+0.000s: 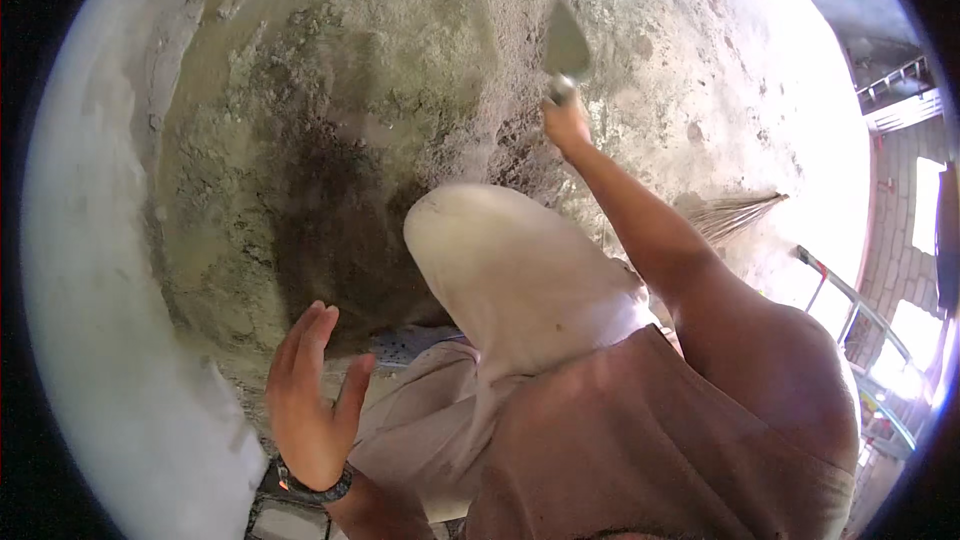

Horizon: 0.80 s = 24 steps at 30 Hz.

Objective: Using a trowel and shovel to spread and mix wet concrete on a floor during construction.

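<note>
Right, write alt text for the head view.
The right hand grips a pointed trowel, rough floor beneath. The left hand, wearing a dark wristband, is open and empty; between them is a bent, pale-trousered knee.

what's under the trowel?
Rough grey ground shows all around the blade of the trowel. The patch directly beneath is covered, so its surface can't be seen, nor whether the blade touches it. The right hand hides part of the handle.
</note>
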### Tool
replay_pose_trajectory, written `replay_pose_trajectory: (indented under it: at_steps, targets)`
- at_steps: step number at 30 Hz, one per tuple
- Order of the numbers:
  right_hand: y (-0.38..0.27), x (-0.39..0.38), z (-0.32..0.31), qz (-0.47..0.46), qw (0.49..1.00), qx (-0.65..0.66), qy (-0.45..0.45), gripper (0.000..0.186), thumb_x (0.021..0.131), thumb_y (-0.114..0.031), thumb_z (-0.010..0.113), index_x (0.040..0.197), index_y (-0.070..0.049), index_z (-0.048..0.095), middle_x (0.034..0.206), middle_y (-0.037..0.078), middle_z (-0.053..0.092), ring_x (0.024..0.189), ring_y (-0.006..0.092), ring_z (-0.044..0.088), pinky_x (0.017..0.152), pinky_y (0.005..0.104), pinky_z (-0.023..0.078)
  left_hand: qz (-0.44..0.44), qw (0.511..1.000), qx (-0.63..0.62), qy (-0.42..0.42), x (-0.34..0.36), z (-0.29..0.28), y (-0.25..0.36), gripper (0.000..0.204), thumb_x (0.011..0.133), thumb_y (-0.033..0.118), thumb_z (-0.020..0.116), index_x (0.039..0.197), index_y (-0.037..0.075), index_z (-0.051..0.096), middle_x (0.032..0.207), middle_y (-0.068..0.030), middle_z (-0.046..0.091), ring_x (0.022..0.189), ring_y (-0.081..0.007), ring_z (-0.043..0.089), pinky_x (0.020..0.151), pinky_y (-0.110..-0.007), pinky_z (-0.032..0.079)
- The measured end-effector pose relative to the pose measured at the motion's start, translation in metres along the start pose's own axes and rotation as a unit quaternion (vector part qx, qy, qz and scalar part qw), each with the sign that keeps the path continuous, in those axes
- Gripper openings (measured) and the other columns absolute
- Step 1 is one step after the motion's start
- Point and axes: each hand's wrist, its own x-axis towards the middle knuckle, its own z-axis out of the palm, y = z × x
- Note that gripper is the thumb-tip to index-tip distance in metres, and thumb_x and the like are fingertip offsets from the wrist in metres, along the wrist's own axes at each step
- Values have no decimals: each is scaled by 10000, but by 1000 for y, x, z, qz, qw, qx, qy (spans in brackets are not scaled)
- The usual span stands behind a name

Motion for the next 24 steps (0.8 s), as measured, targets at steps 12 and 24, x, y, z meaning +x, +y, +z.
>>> replay_pose_trajectory:
  at_steps: [12,24]
  targets:
    - [22,-63,66,195,944,210,-165,259,883,-236,613,721,-37,574,611,51,559,556,164,579,429,356,404,12,1000,13,1,-6,4,-12,517,835,180,761,1302,24,603,1299,-200,630,1197,-390,598,1014,-455,461]
    - [-69,-68,-5,-218,927,-246,-180,600,932,-348,573,1422,-33,433,1177,232,646,1107,374,639,934,493,515,29,999,19,12,-14,2,-17,531,825,200,768,1299,32,597,1287,-212,631,1175,-401,605,987,-461,477]
